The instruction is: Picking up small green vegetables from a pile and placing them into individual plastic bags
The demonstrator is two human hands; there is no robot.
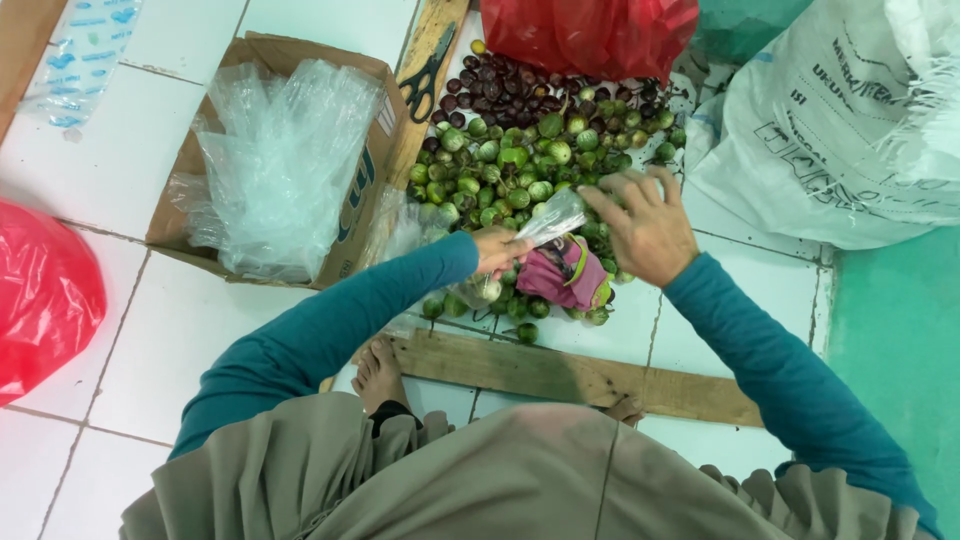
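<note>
Head view: near the centre of the frame the left hand pinches the mouth of a small clear plastic bag, fingers closed on the film. The bag looks thin, limp and slippery — it should crumple under any squeeze, so the rim is the sensible place to hold it. Just right of it, the right hand hovers with fingers spread wide over a heap of small round green fruits, holding nothing I can make out. The fruits seem firm, smooth and light, likely to roll — best taken a few at a time in cupped fingers. Darker purple ones lie at the upper edge of the heap. A pink cloth pouch sits below the hands. In the upper left, a cardboard box holds more clear bags; black scissors rest on a wooden plank beside it.
</note>
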